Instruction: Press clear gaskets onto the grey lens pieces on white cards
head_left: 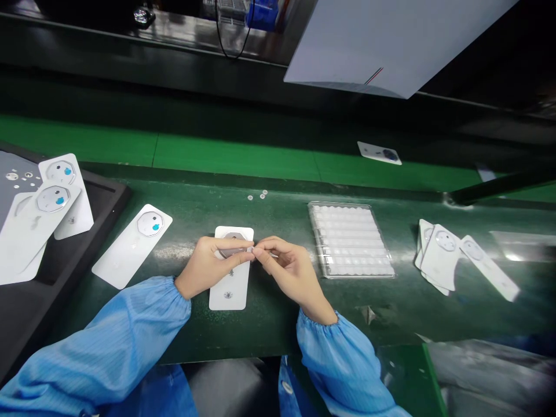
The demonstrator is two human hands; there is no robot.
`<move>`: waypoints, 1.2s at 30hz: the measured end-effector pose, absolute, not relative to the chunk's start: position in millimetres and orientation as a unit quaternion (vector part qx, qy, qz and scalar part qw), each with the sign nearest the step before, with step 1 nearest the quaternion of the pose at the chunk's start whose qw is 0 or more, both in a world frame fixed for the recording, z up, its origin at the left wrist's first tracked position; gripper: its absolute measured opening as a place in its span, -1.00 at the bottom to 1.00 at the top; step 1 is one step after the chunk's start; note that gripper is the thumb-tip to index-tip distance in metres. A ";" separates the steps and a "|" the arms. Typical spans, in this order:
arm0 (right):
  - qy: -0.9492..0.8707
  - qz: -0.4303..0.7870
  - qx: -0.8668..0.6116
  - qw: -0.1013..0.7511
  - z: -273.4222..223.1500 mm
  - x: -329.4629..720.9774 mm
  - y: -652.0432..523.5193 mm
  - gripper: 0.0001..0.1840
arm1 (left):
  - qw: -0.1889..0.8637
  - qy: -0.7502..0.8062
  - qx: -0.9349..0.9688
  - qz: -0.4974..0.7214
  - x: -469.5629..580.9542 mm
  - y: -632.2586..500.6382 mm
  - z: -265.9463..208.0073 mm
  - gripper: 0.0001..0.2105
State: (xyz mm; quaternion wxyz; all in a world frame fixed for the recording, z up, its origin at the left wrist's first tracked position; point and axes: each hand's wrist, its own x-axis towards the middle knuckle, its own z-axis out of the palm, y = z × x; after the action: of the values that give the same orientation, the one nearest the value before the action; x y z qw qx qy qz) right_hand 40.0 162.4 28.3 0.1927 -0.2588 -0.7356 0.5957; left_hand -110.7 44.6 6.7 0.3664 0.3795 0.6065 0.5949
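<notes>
A white rounded-corner panel [229, 284] lies flat on the green table in front of me, a round dark-rimmed area at its far end and small dark marks below it. Over its upper half, my left hand [212, 260] is closed, thumb and forefinger pinched together. Just right of the panel, my right hand [286, 267] is closed in a pinch, its fingertips meeting those of the left. A tiny pale piece [251, 249] shows at the fingertips, too small to name; I cannot tell which hand grips it.
Left lie a similar panel [132, 246] and a dark tray [93, 226] bearing several more. A clear tray of white pieces [353, 240] is right of my hands. Stacked panels [441, 255] lie further right. Small discs [263, 196] sit beyond. A white board [382, 40] overhangs the far side.
</notes>
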 end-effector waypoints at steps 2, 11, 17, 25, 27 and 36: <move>-0.737 0.594 -0.264 0.185 28.5 40.3 162.8 -0.70 | 0.364 0.604 0.383 0.597 -110.5 44.7 5.4 -0.82; -0.748 0.545 -0.314 0.211 27.9 35.0 155.4 -0.68 | 0.295 0.612 0.421 0.601 -109.8 43.4 6.0 -0.35; -0.748 0.539 -0.322 0.215 28.9 29.1 151.3 -0.66 | 0.322 0.615 0.409 0.593 -108.8 41.0 10.0 -0.05; -0.753 0.525 -0.335 0.212 29.3 27.1 148.6 -0.60 | 0.334 0.619 0.388 0.596 -106.7 40.6 12.4 0.07; -0.751 0.527 -0.337 0.213 29.2 26.4 146.8 -0.60 | 0.346 0.615 0.378 0.599 -106.4 40.5 12.1 0.11; -0.716 0.577 -0.344 0.193 29.9 24.2 160.1 -0.57 | 0.433 0.541 0.354 0.628 -108.8 37.5 9.2 0.09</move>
State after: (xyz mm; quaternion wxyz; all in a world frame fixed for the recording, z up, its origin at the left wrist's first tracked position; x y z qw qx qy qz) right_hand 24.2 160.1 29.9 0.1934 -0.3436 -0.7156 0.5766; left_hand -108.8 37.5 9.2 0.4331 0.3536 0.5409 0.6283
